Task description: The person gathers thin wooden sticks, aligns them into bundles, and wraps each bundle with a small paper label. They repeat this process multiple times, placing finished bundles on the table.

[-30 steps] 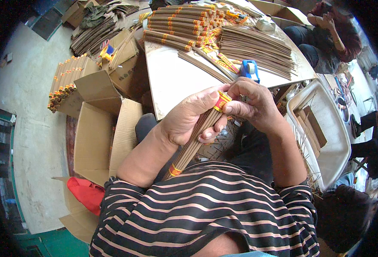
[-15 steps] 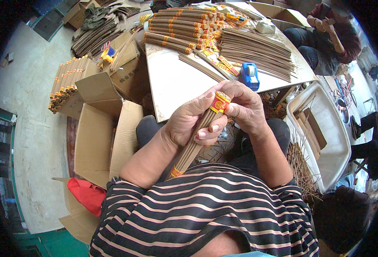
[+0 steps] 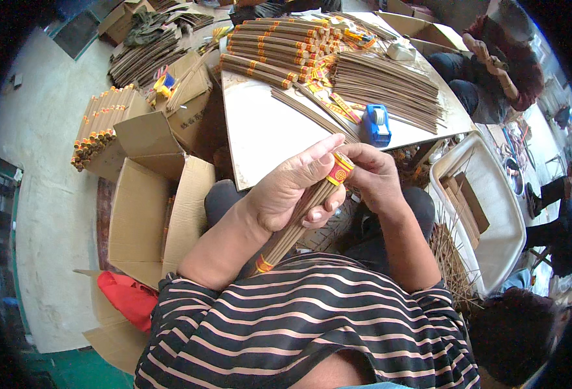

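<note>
A bundle of thin brown incense sticks [image 3: 292, 232] slants across my lap, its lower end against my striped shirt. My left hand [image 3: 284, 188] is closed around the upper part, fingers wrapped under it and thumb lifted along the top. A red and yellow paper band [image 3: 340, 171] circles the upper end, and another band [image 3: 263, 264] is at the lower end. My right hand [image 3: 375, 176] pinches the upper end at its band; its fingertips are partly hidden behind the bundle.
Ahead, the white table [image 3: 250, 139] bears stacked banded bundles [image 3: 269, 48], loose incense sticks [image 3: 386, 87] and a blue tape dispenser [image 3: 377, 125]. An open cardboard box [image 3: 140, 217] stands left, a white plastic tub [image 3: 503, 243] right. Another person [image 3: 503, 61] sits at far right.
My left thumb has lifted off the band and straightened. The bundle has turned slightly and its upper end has shifted right and down. My right fingers have curled closer around that end.
</note>
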Tool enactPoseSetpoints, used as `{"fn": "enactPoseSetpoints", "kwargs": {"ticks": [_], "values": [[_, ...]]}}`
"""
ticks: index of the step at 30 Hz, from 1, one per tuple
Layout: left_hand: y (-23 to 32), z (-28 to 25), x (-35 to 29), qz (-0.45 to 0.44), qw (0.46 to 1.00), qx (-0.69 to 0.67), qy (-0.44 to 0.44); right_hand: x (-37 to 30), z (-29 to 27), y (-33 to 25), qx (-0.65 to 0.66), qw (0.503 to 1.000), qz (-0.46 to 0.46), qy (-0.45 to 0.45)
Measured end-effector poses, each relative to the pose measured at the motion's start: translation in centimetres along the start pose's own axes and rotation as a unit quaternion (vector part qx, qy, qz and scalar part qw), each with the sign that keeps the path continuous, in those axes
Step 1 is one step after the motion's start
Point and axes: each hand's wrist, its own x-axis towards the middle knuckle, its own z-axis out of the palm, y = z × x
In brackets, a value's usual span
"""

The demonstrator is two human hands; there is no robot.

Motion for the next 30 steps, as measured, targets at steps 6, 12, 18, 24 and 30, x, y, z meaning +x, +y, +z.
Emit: {"fn": "enactPoseSetpoints", "kwargs": {"ticks": [6,12,18,24,30], "values": [[-0.2,0.7,-0.8,0.039,0.99,0.051,0.128,-0.7,1.1,-3.8,0.0,0.998,0.053,-0.038],[-0.8,1.2,-0.4,0.043,0.985,0.095,0.139,-0.4,1.8,-4.0,-0.011,0.996,0.089,-0.019],[-1.2,0.5,0.2,0.048,0.985,0.093,0.137,-0.2,3.1,-3.8,-0.115,0.987,0.101,0.055],[-1.1,1.3,0.2,0.044,0.988,0.075,0.129,0.1,2.3,-2.8,-0.071,0.994,0.069,0.052],[-0.8,1.4,0.2,0.029,0.99,0.092,0.103,0.1,1.4,-1.6,0.028,0.998,0.055,0.024]]}}
